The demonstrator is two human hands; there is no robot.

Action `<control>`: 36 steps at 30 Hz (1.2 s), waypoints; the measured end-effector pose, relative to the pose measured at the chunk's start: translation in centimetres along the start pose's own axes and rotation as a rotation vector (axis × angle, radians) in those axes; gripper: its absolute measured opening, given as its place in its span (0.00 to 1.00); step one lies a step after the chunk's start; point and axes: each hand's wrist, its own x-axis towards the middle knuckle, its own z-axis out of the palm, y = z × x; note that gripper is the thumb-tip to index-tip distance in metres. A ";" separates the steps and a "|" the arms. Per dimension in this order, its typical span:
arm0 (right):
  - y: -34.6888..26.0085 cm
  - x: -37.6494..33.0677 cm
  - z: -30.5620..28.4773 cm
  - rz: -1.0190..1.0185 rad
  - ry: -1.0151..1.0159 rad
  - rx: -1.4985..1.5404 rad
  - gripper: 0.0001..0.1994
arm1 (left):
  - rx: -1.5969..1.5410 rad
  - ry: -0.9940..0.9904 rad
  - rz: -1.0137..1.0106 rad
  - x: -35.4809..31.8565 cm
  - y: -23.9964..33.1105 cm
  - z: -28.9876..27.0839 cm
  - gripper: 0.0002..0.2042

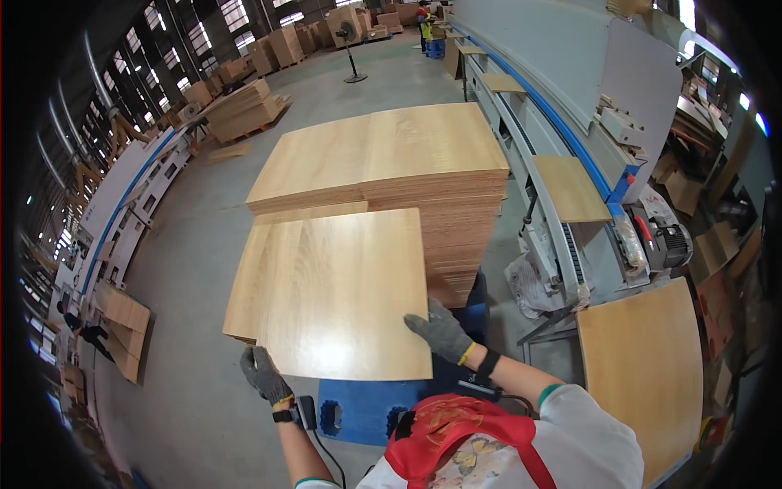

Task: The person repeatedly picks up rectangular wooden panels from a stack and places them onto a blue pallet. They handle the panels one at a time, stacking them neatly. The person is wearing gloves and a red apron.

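A square light-wood panel [346, 292] lies flat in front of me, on a low pile of the same panels. My left hand [264, 374], in a grey glove, grips its near left corner. My right hand [442, 330], also gloved, holds its right edge near the front corner. Behind it stands a taller stack of wood panels [407, 155], two piles side by side. A blue pallet [358, 407] shows under the near edge of the panel.
A long grey conveyor machine [562, 122] with a blue rail runs along the right, carrying a panel [570, 189]. Another panel [648, 359] lies at the lower right. More panel stacks [244, 110] and a standing fan [352, 49] sit farther back. A person [423, 20] works far off.
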 end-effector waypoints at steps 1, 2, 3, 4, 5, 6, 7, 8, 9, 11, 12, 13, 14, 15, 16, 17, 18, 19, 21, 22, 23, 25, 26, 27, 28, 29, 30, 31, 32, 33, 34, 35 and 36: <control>-0.1 1.5 2.1 -0.037 0.026 -0.025 0.30 | -0.055 0.023 -0.004 2.3 -2.1 -0.3 0.25; 0.1 3.0 3.9 -0.069 0.058 -0.055 0.32 | 0.030 0.068 0.035 3.6 -1.9 -0.2 0.26; 0.4 4.5 5.5 -0.100 0.092 -0.085 0.35 | 0.113 0.112 0.075 5.2 -1.5 0.4 0.27; 1.2 5.9 7.0 -0.050 0.078 -0.133 0.37 | 0.197 0.149 0.111 6.4 -1.4 1.0 0.29; 1.6 7.2 8.1 -0.004 0.064 -0.182 0.40 | 0.353 0.105 0.147 7.9 -1.7 0.9 0.30; 2.0 8.3 8.8 0.044 0.052 -0.231 0.42 | 0.329 0.077 0.127 9.2 -2.0 1.3 0.31; 0.4 8.9 9.6 0.131 -0.008 -0.220 0.47 | 0.316 0.065 0.105 10.7 -2.5 1.0 0.31; -1.3 9.6 9.9 0.186 -0.057 -0.246 0.47 | 0.297 0.048 0.086 12.0 -3.0 0.9 0.31; -2.6 10.2 10.3 0.242 -0.108 -0.269 0.48 | 0.266 0.057 0.102 13.4 -4.0 0.8 0.25; -2.9 10.8 11.1 0.291 -0.150 -0.293 0.49 | 0.152 -0.071 0.093 15.3 -5.0 0.2 0.20; -2.4 11.0 11.4 0.285 -0.141 -0.294 0.49 | 0.092 -0.140 0.089 15.7 -5.1 0.5 0.18; -2.0 11.2 11.6 0.279 -0.133 -0.296 0.49 | 0.106 -0.040 0.213 15.4 -5.4 1.2 0.16; -2.1 11.3 11.6 0.288 -0.140 -0.296 0.49 | 0.095 -0.054 0.182 15.3 -5.0 1.1 0.17; -2.5 11.4 11.5 0.298 -0.146 -0.295 0.49 | 0.084 -0.068 0.151 15.2 -4.6 1.1 0.18; -2.5 11.4 11.4 0.309 -0.151 -0.295 0.49 | 0.074 -0.083 0.120 15.2 -4.5 1.4 0.18; -2.4 11.6 11.6 0.301 -0.149 -0.342 0.48 | 0.089 -0.106 0.098 15.7 -4.3 1.4 0.19; -2.3 11.7 11.7 0.294 -0.145 -0.390 0.48 | 0.152 -0.144 0.065 15.7 -3.7 1.2 0.19; -2.2 11.8 11.6 0.289 -0.140 -0.439 0.47 | 0.102 -0.110 0.102 15.8 -4.3 1.6 0.19; -4.1 11.8 11.3 0.305 -0.178 -0.394 0.47 | 0.099 -0.077 0.190 15.8 -4.9 0.9 0.18; -4.6 11.7 11.2 0.317 -0.196 -0.370 0.46 | 0.141 -0.078 0.222 15.6 -5.2 0.6 0.18; -4.3 11.6 11.4 0.301 -0.185 -0.381 0.46 | 0.176 -0.080 0.263 15.6 -5.3 0.3 0.18; -3.3 11.9 11.5 0.275 -0.153 -0.412 0.45 | 0.159 -0.060 0.271 15.6 -5.4 1.0 0.17; -3.4 11.8 11.4 0.277 -0.147 -0.379 0.45 | 0.122 -0.026 0.227 15.1 -5.4 1.0 0.16; -3.8 11.6 11.2 0.279 -0.140 -0.346 0.45 | 0.071 -0.044 0.211 14.9 -5.3 1.3 0.15; -3.8 11.5 11.1 0.281 -0.134 -0.313 0.45 | 0.020 -0.061 0.192 14.9 -5.1 1.7 0.15; -3.7 11.3 11.9 0.252 -0.113 -0.305 0.44 | 0.064 -0.060 0.251 15.8 -6.5 0.6 0.14; -3.0 11.3 12.1 0.230 -0.075 -0.306 0.44 | 0.095 -0.074 0.306 16.2 -6.8 0.9 0.13; -2.6 11.3 12.3 0.209 -0.038 -0.307 0.44 | 0.080 -0.083 0.293 16.5 -7.1 1.5 0.13; -3.0 11.5 13.1 0.195 -0.059 -0.282 0.44 | 0.277 -0.059 0.423 17.3 -7.9 -0.1 0.12; -2.9 11.8 12.6 0.205 -0.055 -0.268 0.44 | 0.156 -0.077 0.341 17.2 -8.0 0.6 0.12; -2.7 12.1 12.2 0.214 -0.051 -0.255 0.43 | 0.036 -0.093 0.257 17.0 -8.2 1.1 0.11; -2.5 12.6 12.2 0.223 -0.035 -0.269 0.43 | 0.415 -0.050 0.552 17.8 -9.9 0.9 0.11; -2.6 12.8 11.9 0.231 -0.042 -0.258 0.43 | 0.719 -0.019 0.724 18.1 -9.8 0.9 0.11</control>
